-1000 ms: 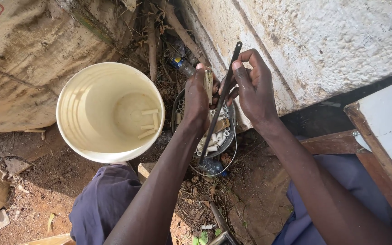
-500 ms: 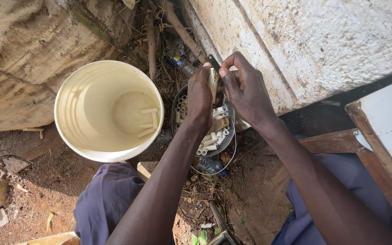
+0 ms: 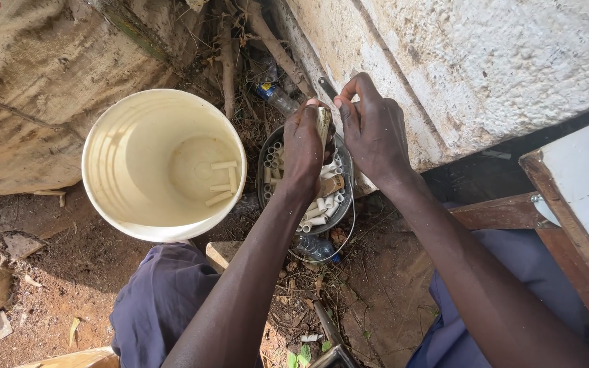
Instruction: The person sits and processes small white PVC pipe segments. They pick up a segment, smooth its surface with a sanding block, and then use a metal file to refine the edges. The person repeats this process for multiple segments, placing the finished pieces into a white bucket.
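Head view: short pale tube piece [image 3: 323,121]

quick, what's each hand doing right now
left hand: closed on a short pale tube piece.
right hand: fingers pinched at the piece's top; a dark blade shows behind.

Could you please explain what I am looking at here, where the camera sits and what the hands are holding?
The picture comes from a camera worn on a person's head, looking down, so the two bare arms reaching in from the bottom are that person's own. The left hand grips a short pale tube piece upright. The right hand meets it from the other side, holding a thin dark tool against the piece; the tool's exact kind is hard to tell. Beneath the hands, on the dirt ground, sits a dark metal bowl filled with similar short pale tube pieces. To its left stands a cream plastic bucket with a few cut pieces at its bottom. A rough whitish wall runs along the right.
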